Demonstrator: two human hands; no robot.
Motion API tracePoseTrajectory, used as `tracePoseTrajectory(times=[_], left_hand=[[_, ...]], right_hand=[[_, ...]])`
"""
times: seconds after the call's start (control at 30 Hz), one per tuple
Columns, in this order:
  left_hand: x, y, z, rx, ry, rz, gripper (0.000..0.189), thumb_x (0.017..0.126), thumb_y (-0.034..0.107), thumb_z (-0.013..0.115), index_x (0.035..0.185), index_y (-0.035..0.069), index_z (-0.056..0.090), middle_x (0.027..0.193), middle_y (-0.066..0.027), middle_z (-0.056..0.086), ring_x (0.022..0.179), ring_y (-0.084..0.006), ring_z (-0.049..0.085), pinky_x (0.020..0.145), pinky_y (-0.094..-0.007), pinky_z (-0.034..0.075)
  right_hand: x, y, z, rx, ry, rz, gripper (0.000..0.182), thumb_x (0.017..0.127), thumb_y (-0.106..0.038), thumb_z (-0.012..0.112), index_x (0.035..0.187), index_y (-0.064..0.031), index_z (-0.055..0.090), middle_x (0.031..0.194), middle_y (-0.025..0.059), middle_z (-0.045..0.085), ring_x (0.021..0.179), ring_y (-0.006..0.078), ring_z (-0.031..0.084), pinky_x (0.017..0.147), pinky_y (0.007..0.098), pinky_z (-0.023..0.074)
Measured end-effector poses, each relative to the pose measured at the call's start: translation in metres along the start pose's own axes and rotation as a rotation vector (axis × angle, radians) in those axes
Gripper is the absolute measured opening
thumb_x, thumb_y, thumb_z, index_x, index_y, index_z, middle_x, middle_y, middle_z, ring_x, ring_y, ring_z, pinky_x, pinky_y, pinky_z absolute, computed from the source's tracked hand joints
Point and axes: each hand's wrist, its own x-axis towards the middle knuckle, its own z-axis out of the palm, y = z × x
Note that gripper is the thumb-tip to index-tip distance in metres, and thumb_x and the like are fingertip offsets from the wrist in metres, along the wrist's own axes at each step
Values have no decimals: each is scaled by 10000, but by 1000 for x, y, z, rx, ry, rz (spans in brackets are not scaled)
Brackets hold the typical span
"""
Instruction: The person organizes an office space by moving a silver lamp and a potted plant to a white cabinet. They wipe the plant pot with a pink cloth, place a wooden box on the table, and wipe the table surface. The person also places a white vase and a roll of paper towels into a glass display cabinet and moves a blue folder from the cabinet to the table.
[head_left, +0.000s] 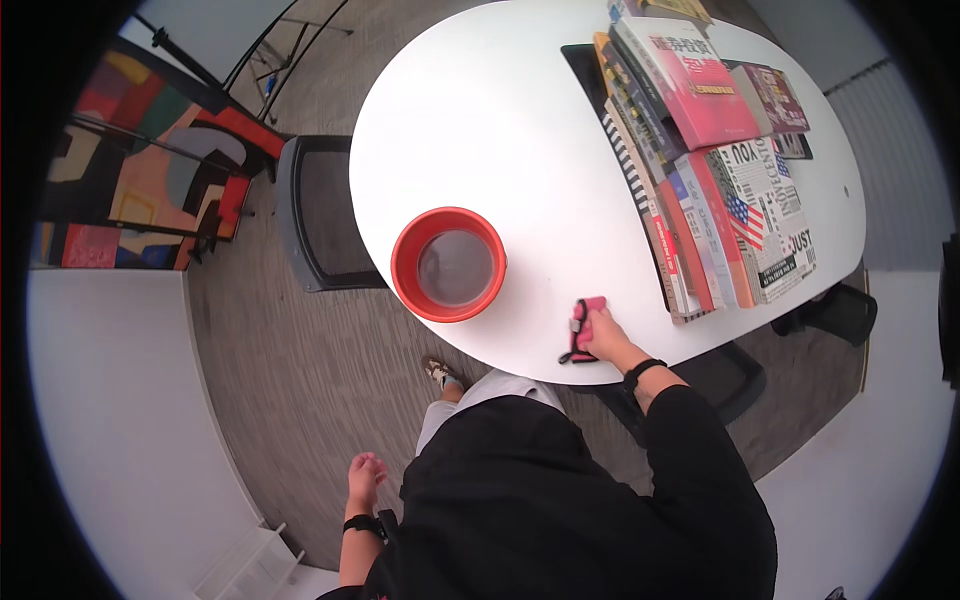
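My right hand (604, 335) grips a pink cloth (595, 304) with black edging and a small black loop, pressed on the white table (480, 120) near its front edge. Part of the cloth is hidden under the fingers. To the left of that hand, a red bucket (400, 264) stands near the table's edge with greyish liquid (456, 268) inside. My left hand (366, 478) hangs over the floor at my side, its fingers loosely bent and holding nothing.
Stacked books (712, 82) and rows of books (765, 217) cover the table's right side. A mesh-backed chair (289, 217) stands at the left edge; another dark chair (720, 382) is by the front right. Colourful painted panels (150, 157) and thin black stands (289, 60) are at the far left.
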Motion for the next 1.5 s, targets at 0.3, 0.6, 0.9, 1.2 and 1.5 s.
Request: tracePoseTrajectory(times=[0.3,0.6,0.9,1.2,1.5], left_hand=[[55,46,-45,15,-84,102,172,807,81,447,964,121,507,824,-18,575,750,-159,576,650,-325,447],[88,12,-139,-26,-35,36,195,796,95,450,985,120,491,829,-26,568,746,-165,568,643,-329,442],[114,-49,-218,-165,6,-75,175,795,103,455,968,115,476,817,-41,538,706,-188,543,634,-360,435],[118,-18,-222,-112,12,-128,167,816,101,448,981,123,466,834,-40,537,736,-198,539,639,-373,438],[177,93,-253,-127,-3,-100,180,807,78,456,979,122,484,817,-40,562,718,-186,564,634,-345,458]], right_hand=[[-9,2,22,96,177,407,665,512,-238,759,1053,-3,453,1108,245,413,946,372,510,864,381,449],[-2,-120,76,52,282,328,628,576,-283,725,1072,-30,434,1119,245,407,1012,406,503,863,420,451],[33,-245,141,-35,246,225,921,533,-304,803,1243,14,312,1227,285,332,1097,408,445,902,400,443],[53,-340,161,-23,201,292,633,625,-98,674,1150,27,343,1214,299,327,995,410,525,842,392,475],[152,-412,154,290,290,430,475,708,-143,581,1122,1,397,1181,300,376,1034,451,495,885,456,430]])
